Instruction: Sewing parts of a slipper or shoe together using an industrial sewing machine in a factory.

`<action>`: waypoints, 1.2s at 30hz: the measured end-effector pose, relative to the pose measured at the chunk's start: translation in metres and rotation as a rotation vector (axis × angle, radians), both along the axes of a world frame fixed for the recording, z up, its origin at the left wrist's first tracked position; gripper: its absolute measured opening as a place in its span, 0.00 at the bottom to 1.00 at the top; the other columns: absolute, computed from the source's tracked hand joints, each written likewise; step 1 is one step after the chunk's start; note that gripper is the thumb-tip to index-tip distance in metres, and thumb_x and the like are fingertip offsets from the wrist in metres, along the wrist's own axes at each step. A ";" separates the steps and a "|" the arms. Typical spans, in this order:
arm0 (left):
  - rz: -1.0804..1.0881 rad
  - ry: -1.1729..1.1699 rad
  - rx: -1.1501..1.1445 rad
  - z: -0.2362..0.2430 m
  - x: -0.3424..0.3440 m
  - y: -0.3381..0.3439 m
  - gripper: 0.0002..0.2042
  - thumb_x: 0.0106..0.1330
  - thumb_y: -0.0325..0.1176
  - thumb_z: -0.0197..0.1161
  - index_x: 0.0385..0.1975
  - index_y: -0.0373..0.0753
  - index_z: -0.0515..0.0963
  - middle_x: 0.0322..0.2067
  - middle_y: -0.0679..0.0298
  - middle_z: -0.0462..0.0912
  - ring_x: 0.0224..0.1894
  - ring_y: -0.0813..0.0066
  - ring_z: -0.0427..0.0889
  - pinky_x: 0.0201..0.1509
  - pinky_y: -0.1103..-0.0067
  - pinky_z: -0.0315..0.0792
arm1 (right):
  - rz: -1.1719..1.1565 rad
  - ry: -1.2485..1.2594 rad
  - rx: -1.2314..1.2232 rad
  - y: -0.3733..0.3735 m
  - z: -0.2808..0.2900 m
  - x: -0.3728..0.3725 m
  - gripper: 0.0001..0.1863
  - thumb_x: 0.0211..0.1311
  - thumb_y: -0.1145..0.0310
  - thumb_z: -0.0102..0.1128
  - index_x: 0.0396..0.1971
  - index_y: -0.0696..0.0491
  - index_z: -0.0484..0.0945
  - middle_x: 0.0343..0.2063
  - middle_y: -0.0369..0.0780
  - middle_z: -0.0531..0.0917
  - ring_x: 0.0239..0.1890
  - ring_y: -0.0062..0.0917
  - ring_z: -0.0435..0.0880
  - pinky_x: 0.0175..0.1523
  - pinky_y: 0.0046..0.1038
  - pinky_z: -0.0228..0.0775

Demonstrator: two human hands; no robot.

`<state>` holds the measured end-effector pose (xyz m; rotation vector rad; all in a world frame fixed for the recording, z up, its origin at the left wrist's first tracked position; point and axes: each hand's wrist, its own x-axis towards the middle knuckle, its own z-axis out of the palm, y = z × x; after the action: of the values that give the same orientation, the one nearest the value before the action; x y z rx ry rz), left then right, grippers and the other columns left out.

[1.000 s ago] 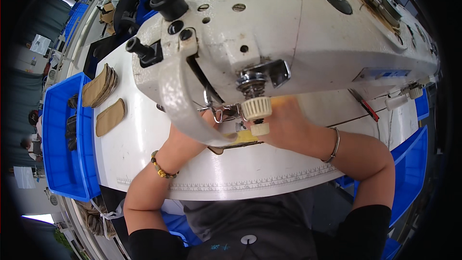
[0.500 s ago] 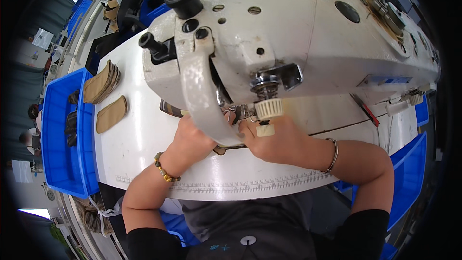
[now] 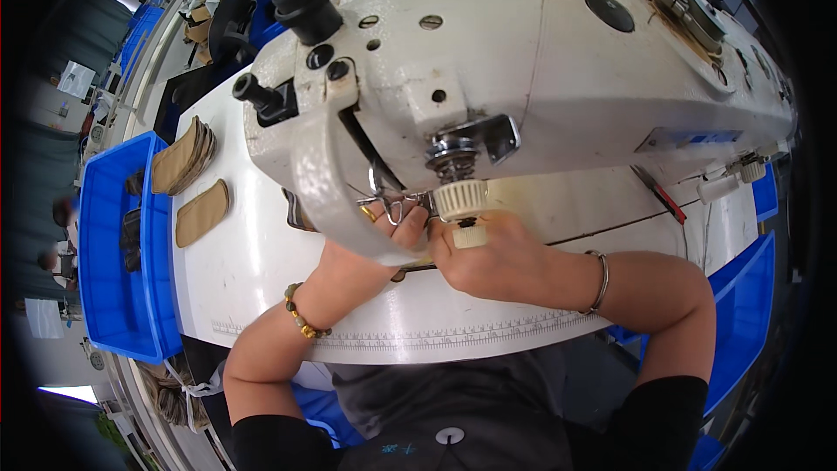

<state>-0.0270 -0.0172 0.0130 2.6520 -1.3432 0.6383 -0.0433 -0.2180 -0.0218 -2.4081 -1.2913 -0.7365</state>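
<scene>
Left hand: the left hand (image 3: 349, 266) lies on the white counter (image 3: 261, 296) under the head of the sewing machine (image 3: 523, 78); a curved white guard of the machine covers its fingers, so I cannot tell if the grip is spread or pressed together; a beaded bracelet (image 3: 301, 318) sits on the wrist.
Right hand: the right hand (image 3: 493, 262) lies just beside the left hand, knuckles up; its fingers bend down toward the counter, but what they press or pinch is hidden, so I cannot tell the grip; a thin metal bangle (image 3: 600, 283) is on the wrist.
Work piece: a small tan piece (image 3: 399, 275) shows between the two hands, touching both, below the needle area; most of it is hidden.
Machine parts: a ribbed cream knob (image 3: 460, 199) stands just above the right hand's fingers; a smaller cream knob (image 3: 469, 236) touches or nearly touches them.
Farther from the hands: a stack of tan pieces (image 3: 183, 155) and a single tan piece (image 3: 202, 212) lie well to the left of the left hand; beyond them is a blue bin (image 3: 109, 296).
</scene>
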 end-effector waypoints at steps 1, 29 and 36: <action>0.004 -0.013 0.020 0.001 0.000 0.000 0.12 0.46 0.28 0.64 0.33 0.38 0.81 0.28 0.65 0.82 0.38 0.68 0.82 0.27 0.76 0.74 | -0.004 0.000 0.001 0.000 0.000 0.000 0.07 0.33 0.68 0.62 0.09 0.50 0.73 0.07 0.35 0.71 0.13 0.24 0.77 0.19 0.28 0.66; -0.057 -0.214 -0.101 0.008 -0.036 0.034 0.13 0.52 0.29 0.65 0.38 0.38 0.84 0.41 0.64 0.86 0.37 0.76 0.82 0.38 0.82 0.79 | -0.082 0.475 -0.028 -0.016 0.034 -0.015 0.09 0.58 0.68 0.59 0.22 0.56 0.77 0.15 0.39 0.79 0.18 0.31 0.81 0.23 0.31 0.71; -0.279 -0.197 -0.273 0.017 -0.100 -0.023 0.13 0.49 0.30 0.66 0.36 0.40 0.86 0.37 0.66 0.87 0.38 0.75 0.80 0.32 0.84 0.72 | -0.015 1.640 0.892 -0.029 0.044 -0.076 0.13 0.68 0.62 0.61 0.35 0.58 0.80 0.23 0.32 0.80 0.21 0.10 0.76 0.22 0.14 0.66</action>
<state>-0.1275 -0.0407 0.0304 2.1850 -1.5133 0.9828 -0.1197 -0.2468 0.0227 -1.3758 -0.1200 0.5863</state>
